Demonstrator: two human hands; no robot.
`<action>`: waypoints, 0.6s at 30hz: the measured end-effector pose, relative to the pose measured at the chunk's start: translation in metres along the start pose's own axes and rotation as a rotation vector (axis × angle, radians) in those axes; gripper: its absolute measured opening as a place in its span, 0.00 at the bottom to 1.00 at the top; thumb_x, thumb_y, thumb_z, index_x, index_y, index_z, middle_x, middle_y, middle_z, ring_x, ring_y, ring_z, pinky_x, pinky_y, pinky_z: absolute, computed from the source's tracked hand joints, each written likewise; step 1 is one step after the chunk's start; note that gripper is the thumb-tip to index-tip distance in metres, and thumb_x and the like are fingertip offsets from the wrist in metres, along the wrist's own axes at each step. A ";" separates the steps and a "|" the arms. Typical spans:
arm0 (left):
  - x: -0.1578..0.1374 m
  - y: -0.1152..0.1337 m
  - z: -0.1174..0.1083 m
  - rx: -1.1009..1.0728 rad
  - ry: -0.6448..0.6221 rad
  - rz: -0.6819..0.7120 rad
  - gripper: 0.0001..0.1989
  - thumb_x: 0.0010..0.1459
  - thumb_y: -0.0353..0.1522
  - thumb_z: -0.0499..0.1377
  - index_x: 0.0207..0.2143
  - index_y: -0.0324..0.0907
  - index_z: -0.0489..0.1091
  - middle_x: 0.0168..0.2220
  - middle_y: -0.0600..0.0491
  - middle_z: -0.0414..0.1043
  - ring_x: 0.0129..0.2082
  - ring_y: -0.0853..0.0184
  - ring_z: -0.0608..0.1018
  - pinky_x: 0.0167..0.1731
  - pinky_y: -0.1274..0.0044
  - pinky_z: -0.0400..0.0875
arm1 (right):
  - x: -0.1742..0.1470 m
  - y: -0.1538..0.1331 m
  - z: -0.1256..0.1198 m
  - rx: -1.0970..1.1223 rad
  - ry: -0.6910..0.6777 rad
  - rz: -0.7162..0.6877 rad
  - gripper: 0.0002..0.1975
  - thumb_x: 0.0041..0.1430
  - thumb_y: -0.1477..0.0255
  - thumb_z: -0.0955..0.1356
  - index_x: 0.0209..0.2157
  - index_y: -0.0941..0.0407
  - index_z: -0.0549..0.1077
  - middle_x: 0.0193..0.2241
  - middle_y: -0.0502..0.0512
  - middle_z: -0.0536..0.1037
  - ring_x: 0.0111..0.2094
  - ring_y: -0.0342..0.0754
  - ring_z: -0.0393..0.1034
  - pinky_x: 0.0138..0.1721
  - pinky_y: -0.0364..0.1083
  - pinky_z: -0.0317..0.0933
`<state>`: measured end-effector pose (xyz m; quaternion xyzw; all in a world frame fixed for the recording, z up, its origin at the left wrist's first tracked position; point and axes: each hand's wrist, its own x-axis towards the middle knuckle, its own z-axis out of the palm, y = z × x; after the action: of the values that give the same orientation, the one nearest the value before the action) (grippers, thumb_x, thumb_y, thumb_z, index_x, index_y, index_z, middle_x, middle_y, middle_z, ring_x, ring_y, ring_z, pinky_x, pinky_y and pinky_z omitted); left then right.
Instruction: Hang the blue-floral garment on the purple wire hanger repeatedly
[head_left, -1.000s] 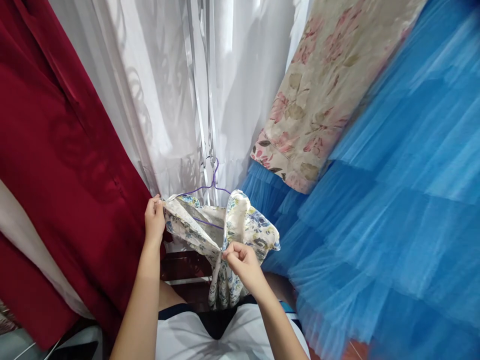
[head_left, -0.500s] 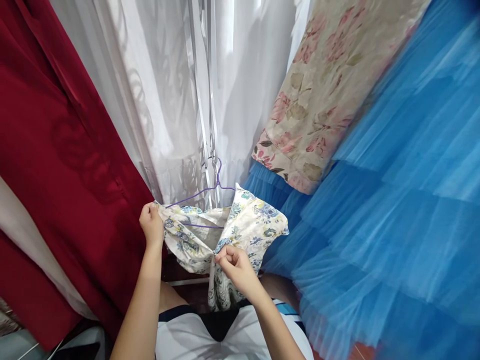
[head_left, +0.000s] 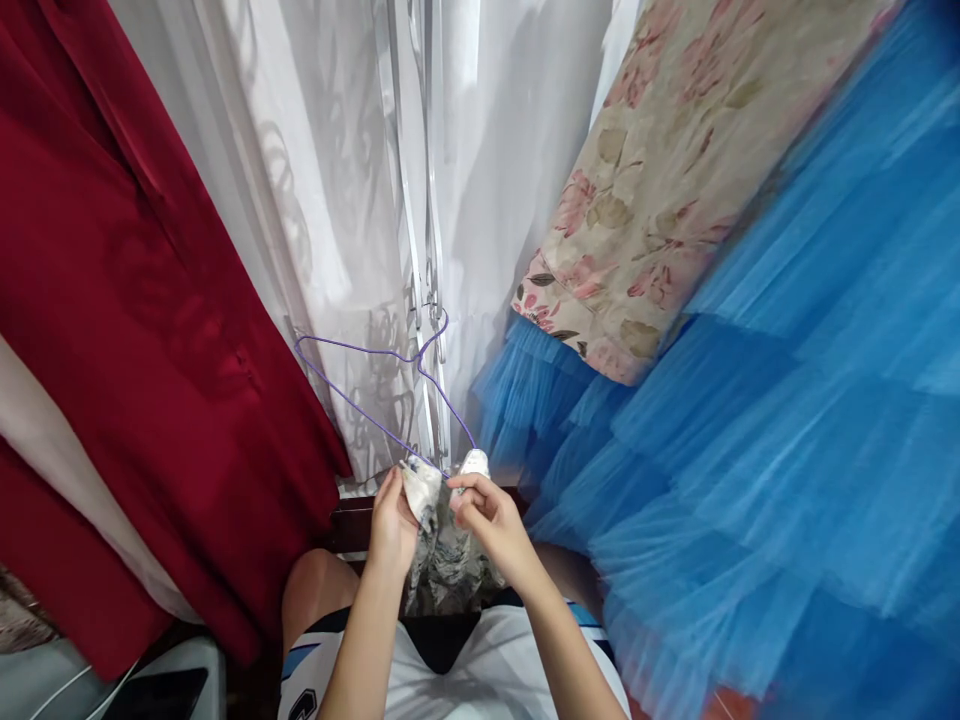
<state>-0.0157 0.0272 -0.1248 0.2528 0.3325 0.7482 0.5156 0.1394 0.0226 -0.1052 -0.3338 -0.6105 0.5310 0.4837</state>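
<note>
A purple wire hanger (head_left: pixel 358 349) hangs tilted by its hook from white straps (head_left: pixel 420 230) in front of the white cloth. Its left end is bare, and its lower right end reaches into a bunched white garment (head_left: pixel 474 463) with a blue and yellow floral print. My left hand (head_left: pixel 394 522) is closed round one gathered part of that garment, left of the hanger. My right hand (head_left: pixel 486 518) pinches the part by the hanger's right end, fingers curled. Below both hands the rest of the garment droops in folds between my knees.
Dark red cloth (head_left: pixel 172 320) hangs at the left, white drapes (head_left: pixel 495 150) behind. On the right hang a beige rose-print cloth (head_left: pixel 637 190) and a tiered blue tulle skirt (head_left: pixel 810 430). A grey plastic surface (head_left: pixel 202 670) with a dark flat object lies lower left.
The garment has come off the hanger's left end and is bunched together. My left hand has moved right and down, close to my right hand. The hanger now tilts down to the right.
</note>
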 end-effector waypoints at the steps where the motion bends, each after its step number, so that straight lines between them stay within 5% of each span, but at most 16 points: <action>1: -0.011 -0.001 0.008 0.023 -0.027 0.001 0.13 0.56 0.41 0.63 0.37 0.42 0.71 0.35 0.50 0.74 0.35 0.66 0.78 0.38 0.75 0.72 | -0.002 -0.001 0.000 -0.057 -0.026 -0.015 0.16 0.56 0.65 0.70 0.45 0.56 0.72 0.27 0.50 0.73 0.29 0.46 0.67 0.34 0.44 0.61; 5: -0.044 0.012 0.035 0.435 -0.266 0.175 0.11 0.61 0.41 0.58 0.36 0.44 0.71 0.33 0.52 0.70 0.35 0.65 0.74 0.39 0.75 0.70 | -0.012 -0.012 -0.001 -0.194 -0.115 -0.075 0.23 0.53 0.66 0.73 0.50 0.55 0.71 0.45 0.58 0.75 0.47 0.56 0.67 0.51 0.52 0.60; 8: -0.056 0.025 0.042 0.656 -0.394 0.356 0.09 0.62 0.39 0.57 0.36 0.44 0.73 0.36 0.50 0.67 0.39 0.64 0.72 0.42 0.73 0.68 | -0.018 -0.025 -0.006 -0.143 -0.126 -0.088 0.12 0.62 0.63 0.66 0.39 0.56 0.76 0.36 0.55 0.76 0.41 0.53 0.68 0.48 0.50 0.61; 11: -0.061 0.034 0.043 0.708 -0.419 0.410 0.09 0.62 0.38 0.58 0.41 0.46 0.72 0.42 0.48 0.64 0.44 0.62 0.71 0.47 0.71 0.65 | -0.028 -0.039 -0.016 -0.066 -0.241 -0.003 0.14 0.64 0.61 0.64 0.34 0.56 0.75 0.32 0.53 0.74 0.36 0.50 0.66 0.42 0.47 0.62; 14: -0.067 0.036 0.040 0.649 -0.603 0.262 0.17 0.59 0.44 0.59 0.45 0.44 0.69 0.44 0.47 0.64 0.46 0.59 0.69 0.49 0.70 0.63 | -0.043 -0.050 -0.028 -0.071 -0.337 0.065 0.12 0.62 0.62 0.67 0.35 0.56 0.75 0.33 0.53 0.73 0.35 0.49 0.64 0.39 0.46 0.61; 18: -0.078 0.028 0.033 0.539 -0.860 -0.053 0.27 0.54 0.55 0.58 0.39 0.40 0.68 0.37 0.49 0.64 0.38 0.62 0.69 0.39 0.74 0.64 | -0.061 -0.060 -0.047 -0.104 -0.410 0.082 0.10 0.56 0.64 0.71 0.35 0.56 0.76 0.29 0.54 0.72 0.30 0.47 0.64 0.33 0.45 0.62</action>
<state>0.0174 -0.0457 -0.0848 0.6532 0.2778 0.4508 0.5412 0.2093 -0.0307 -0.0628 -0.2678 -0.7084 0.5750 0.3096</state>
